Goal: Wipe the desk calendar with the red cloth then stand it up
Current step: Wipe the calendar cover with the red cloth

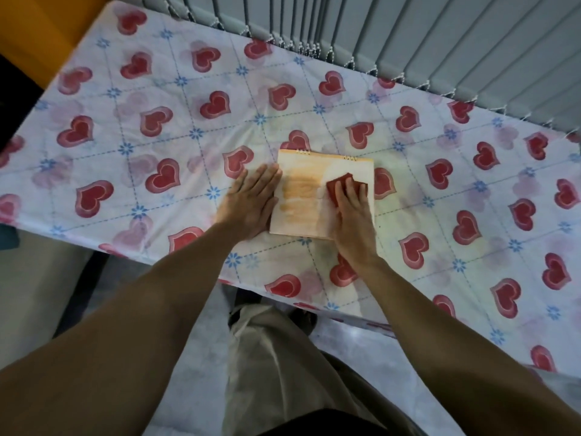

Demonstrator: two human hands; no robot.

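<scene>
The desk calendar lies flat on the table, cream and orange, with spiral rings along its far edge. My right hand presses the red cloth onto the calendar's right half, fingers curled over the cloth. My left hand rests flat, palm down, on the tablecloth against the calendar's left edge, fingers together and touching that edge.
The table wears a white cloth with red hearts and blue flowers. Grey vertical blinds hang behind the far edge. A yellow object stands at the far left. My legs are below the near edge.
</scene>
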